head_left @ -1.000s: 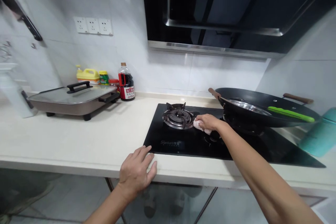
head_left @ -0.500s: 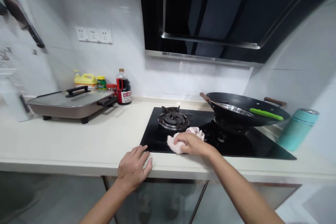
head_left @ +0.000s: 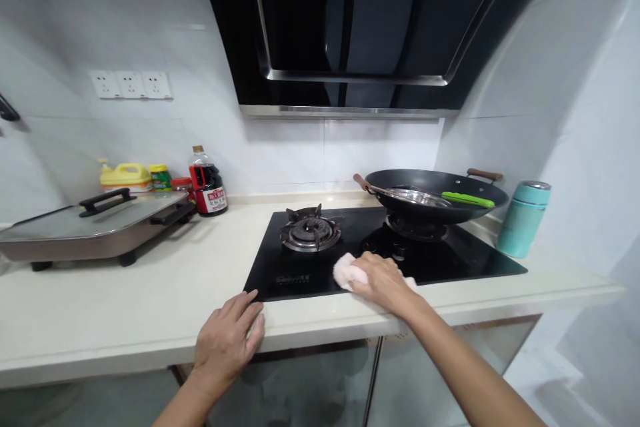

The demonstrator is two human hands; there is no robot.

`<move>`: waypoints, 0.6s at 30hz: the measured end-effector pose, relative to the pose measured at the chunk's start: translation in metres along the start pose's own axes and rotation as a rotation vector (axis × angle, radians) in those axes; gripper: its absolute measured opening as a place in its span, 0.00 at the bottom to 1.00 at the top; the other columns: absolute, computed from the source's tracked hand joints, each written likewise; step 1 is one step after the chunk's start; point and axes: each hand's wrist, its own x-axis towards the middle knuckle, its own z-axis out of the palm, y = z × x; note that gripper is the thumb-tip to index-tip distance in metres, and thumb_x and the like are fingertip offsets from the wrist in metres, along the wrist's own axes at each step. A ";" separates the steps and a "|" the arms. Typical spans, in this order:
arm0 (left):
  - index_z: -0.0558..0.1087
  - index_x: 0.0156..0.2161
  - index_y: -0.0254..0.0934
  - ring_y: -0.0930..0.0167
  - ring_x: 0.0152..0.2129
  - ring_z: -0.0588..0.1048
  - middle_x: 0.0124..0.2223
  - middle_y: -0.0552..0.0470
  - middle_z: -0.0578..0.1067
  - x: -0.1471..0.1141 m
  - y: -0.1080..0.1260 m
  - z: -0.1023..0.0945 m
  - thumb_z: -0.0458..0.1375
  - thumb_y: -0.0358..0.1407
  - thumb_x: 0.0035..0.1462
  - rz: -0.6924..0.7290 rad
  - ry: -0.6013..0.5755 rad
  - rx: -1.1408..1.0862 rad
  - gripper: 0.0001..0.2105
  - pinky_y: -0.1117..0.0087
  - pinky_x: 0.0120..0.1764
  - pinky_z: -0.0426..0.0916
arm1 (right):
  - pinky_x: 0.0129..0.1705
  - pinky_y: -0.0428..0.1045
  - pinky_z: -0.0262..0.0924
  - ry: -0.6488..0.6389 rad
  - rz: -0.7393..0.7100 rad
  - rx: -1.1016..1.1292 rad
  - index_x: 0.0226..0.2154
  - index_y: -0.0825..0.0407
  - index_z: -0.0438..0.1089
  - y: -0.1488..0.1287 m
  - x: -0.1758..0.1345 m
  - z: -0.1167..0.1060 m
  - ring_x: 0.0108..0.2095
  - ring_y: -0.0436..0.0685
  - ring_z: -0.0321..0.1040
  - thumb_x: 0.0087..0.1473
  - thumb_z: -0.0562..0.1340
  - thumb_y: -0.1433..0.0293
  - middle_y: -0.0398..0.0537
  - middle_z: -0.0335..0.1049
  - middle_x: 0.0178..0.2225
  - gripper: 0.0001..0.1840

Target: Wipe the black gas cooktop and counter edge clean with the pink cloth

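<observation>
My right hand (head_left: pixel 381 280) presses a pale pink cloth (head_left: pixel 346 271) onto the front part of the black glass gas stove (head_left: pixel 295 288), with its fingers closed over the cloth. Part of the cloth is hidden under the palm. Resting on the counter edge by the stove's front left corner, my left hand (head_left: pixel 227 333) has its fingers stretched out and holds nothing. Behind the cloth, to the left, is a bare burner (head_left: pixel 311 232). A control knob (head_left: pixel 399 251) shows just beyond my right hand.
A black wok (head_left: pixel 420 215) with a green-handled utensil (head_left: pixel 467 199) sits on the right burner. Beside it stands a teal flask (head_left: pixel 523 220). An electric pan with a glass lid (head_left: pixel 65 220) and a soy sauce bottle (head_left: pixel 209 187) are at left. A range hood (head_left: pixel 350 27) overhangs the stove.
My right hand has moved the cloth a little to the right along the stove's front. My left hand stays at the stove's front left corner. The camera view has turned right.
</observation>
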 end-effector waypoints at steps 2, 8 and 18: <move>0.78 0.40 0.39 0.64 0.45 0.79 0.49 0.48 0.82 0.000 0.000 0.000 0.54 0.32 0.66 0.001 0.003 0.009 0.09 0.64 0.41 0.71 | 0.42 0.51 0.49 0.010 0.095 -0.049 0.47 0.44 0.75 0.034 -0.020 -0.008 0.46 0.59 0.67 0.60 0.63 0.61 0.47 0.70 0.44 0.13; 0.78 0.40 0.39 0.62 0.44 0.79 0.49 0.48 0.82 -0.002 0.001 0.003 0.54 0.35 0.67 -0.010 -0.003 0.031 0.09 0.63 0.40 0.70 | 0.42 0.54 0.55 -0.023 0.505 -0.281 0.52 0.48 0.72 0.140 -0.057 -0.032 0.46 0.63 0.70 0.66 0.55 0.56 0.52 0.69 0.47 0.20; 0.77 0.40 0.40 0.62 0.44 0.79 0.49 0.48 0.82 -0.002 0.003 0.003 0.55 0.35 0.66 -0.032 -0.010 0.023 0.09 0.62 0.39 0.70 | 0.52 0.63 0.58 0.000 0.558 -0.287 0.53 0.50 0.73 0.163 0.022 -0.025 0.51 0.70 0.69 0.67 0.53 0.56 0.60 0.72 0.51 0.22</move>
